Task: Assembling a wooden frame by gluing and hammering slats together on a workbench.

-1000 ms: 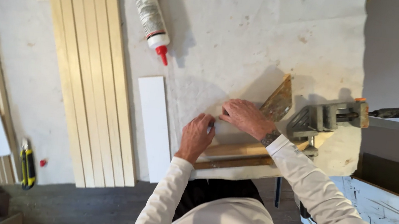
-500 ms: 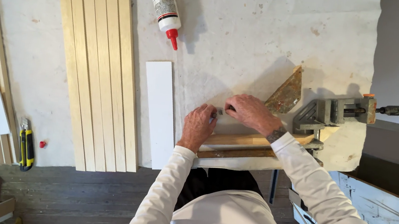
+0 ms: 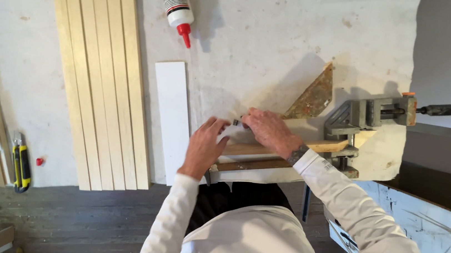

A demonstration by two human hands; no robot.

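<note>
- Work surface (image 3: 280,32): pale, stained sheet over a bench, carrying everything below; its near edge runs under the hands.
- Bundle of long pale wood slats (image 3: 100,74): laid side by side, flat, running away from the person at the left, well apart from the hands, seemingly stock kept within reach.
- White flat strip (image 3: 170,118): lies just right of the slats, parallel to them, near the left hand but not touching it.
- Corner clamp (image 3: 363,121): grey metal, black screw handle pointing right, at the bench's right end; it appears to grip the far end of the wood piece, so that end stays fixed.
- Wood piece (image 3: 267,153): light strip along the near bench edge, running from under the hands to the clamp, with a darker strip just below it.
- Triangular set square (image 3: 312,96): rust-mottled, lying flat just beyond the right hand, near the clamp.
- Glue bottle (image 3: 174,1): white with red nozzle, lying on its side at the top, well apart from the hands.
- Right hand (image 3: 267,131): fingers curled, pinching a small dark tool at its tip, pressed down on the wood; what the tool is cannot be told.
- Left hand (image 3: 206,144): fingers spread and flat, bearing on the wood's left end, likely steadying it.
- Utility knife (image 3: 22,162): yellow and black, far left, unused.
</note>
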